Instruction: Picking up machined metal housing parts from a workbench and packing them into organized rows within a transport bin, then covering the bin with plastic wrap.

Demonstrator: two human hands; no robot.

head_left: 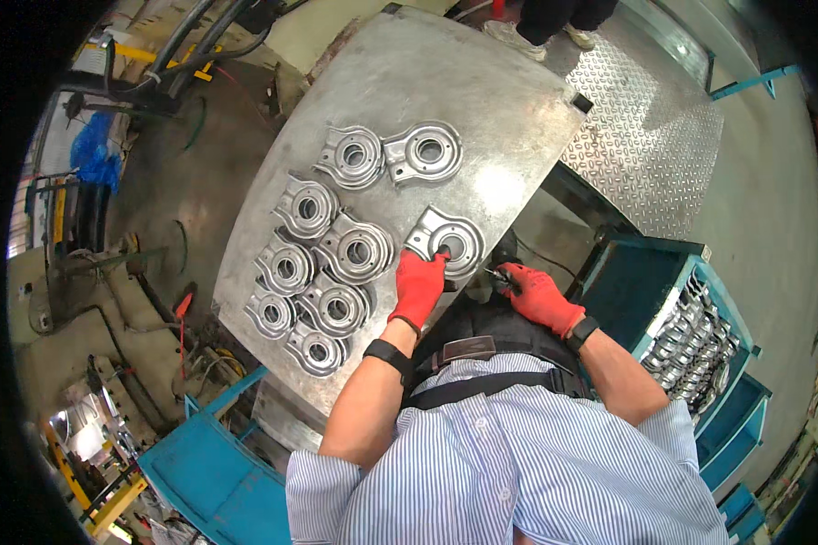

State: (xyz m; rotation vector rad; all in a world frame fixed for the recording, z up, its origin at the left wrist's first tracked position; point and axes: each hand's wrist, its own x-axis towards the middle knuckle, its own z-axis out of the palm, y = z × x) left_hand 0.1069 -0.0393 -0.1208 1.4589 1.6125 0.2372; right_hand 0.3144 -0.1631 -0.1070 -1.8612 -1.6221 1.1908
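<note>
My left hand, in a red work glove with dark fingertips, grips the near edge of a stamped metal part. This part has a round, ringed body with a centre hole and a flat tab, and it lies by the table's near right edge. My right hand, gloved the same way, is closed around a small dark tool with a thin tip, just right of the part and off the table. The tool's exact kind is too small to make out.
Several stacks of like metal parts stand on the left half of the metal table. At right is a blue bin holding many shiny parts. A blue cart stands lower left. Another person's shoes show beyond the table.
</note>
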